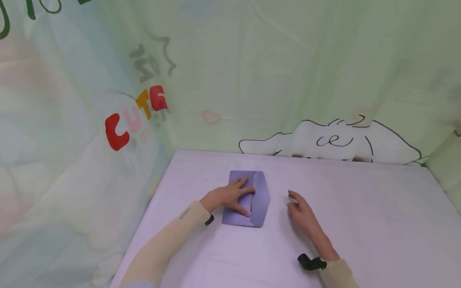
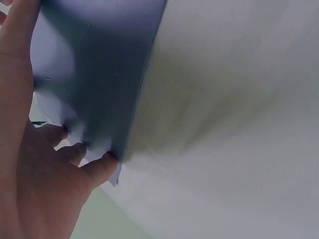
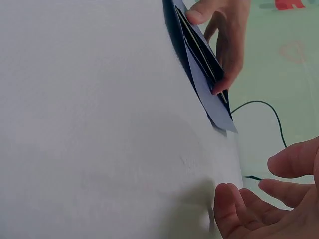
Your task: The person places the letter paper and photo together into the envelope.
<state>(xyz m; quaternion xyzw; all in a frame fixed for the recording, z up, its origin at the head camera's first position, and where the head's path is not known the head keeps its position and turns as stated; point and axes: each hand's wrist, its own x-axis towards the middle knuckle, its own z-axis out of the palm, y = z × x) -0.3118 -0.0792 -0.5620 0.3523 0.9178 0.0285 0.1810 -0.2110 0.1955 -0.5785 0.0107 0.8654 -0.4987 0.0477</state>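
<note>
A purple paper envelope (image 1: 235,218) lies on the table, its pointed flap (image 1: 261,201) unfolded toward the right. Spread over the envelope's body is my left hand (image 1: 233,195), thumb and fingers fanned apart and touching the paper near the mouth. The right wrist view shows the mouth gaping, with a thin pale edge (image 3: 197,45) inside it. To the right of the flap, apart from it, my right hand (image 1: 302,213) hovers over the table with fingers loosely bent and nothing held. In the left wrist view, fingertips (image 2: 105,164) of the left hand rest at the envelope's edge.
The table (image 1: 369,214) has a pale lilac cover. Behind it hangs a light green curtain (image 1: 258,75) with printed drawings, and another curtain (image 1: 54,173) runs down the left side. Each wrist wears a small black camera (image 1: 311,262).
</note>
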